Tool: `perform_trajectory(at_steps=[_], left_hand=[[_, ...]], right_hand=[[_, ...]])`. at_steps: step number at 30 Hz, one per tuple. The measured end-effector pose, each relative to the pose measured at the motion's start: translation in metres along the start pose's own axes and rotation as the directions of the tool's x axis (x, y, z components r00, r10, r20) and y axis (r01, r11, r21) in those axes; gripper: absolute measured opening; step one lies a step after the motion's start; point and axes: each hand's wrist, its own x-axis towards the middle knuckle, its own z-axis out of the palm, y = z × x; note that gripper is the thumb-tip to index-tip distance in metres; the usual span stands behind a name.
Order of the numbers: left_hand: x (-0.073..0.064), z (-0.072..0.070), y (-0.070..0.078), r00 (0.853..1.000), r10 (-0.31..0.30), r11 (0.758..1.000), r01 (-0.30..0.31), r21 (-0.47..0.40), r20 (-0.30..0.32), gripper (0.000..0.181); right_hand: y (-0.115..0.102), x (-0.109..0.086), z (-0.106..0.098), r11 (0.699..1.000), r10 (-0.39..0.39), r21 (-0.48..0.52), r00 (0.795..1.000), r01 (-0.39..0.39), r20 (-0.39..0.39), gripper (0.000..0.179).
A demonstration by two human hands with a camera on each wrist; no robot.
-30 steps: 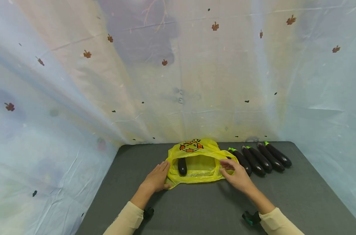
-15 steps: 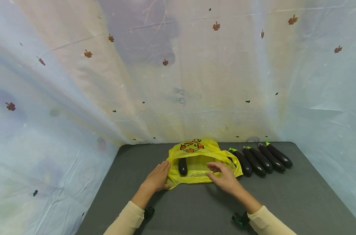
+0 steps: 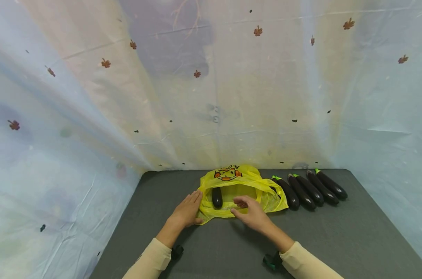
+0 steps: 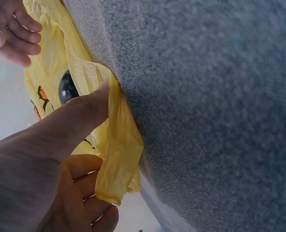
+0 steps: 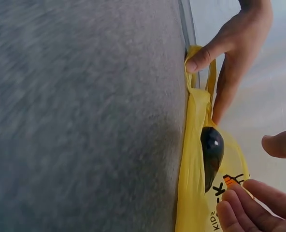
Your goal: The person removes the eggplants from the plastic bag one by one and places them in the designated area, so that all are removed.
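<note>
A yellow plastic bag (image 3: 247,173) with a printed cartoon lies on its side on the grey table, its mouth facing me. Inside is one dark eggplant (image 3: 217,198), near the left end of the mouth. My left hand (image 3: 187,211) holds the bag's left side; in the left wrist view its thumb (image 4: 82,113) lies at the rim, with the fingers behind the yellow film. At the front of the mouth hovers my right hand (image 3: 253,215), nothing in its grasp, thumb and fingers apart. Its fingers (image 5: 247,205) overlap the bag's printed side in the right wrist view.
Several eggplants (image 3: 303,193) lie side by side on the table (image 3: 218,252), right of the bag. The bag's loose right end (image 3: 277,199) reaches the nearest one. A pale, leaf-patterned plastic sheet (image 3: 239,97) hangs behind the table.
My right hand has moved left, from the bag's right rim to in front of its mouth. The bag's right end now spreads out freely. My left hand has stayed at the left side.
</note>
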Motion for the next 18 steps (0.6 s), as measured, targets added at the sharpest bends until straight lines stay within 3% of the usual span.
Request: perform_trajectory(at_steps=[18], left_hand=[[0.002, 0.002, 0.001, 1.0, -0.009, 1.0, 0.009, -0.013, 0.005, 0.104]], right_hand=[[0.001, 0.022, 0.03, 0.998, 0.053, 0.043, 0.998, -0.054, 0.022, 0.05]])
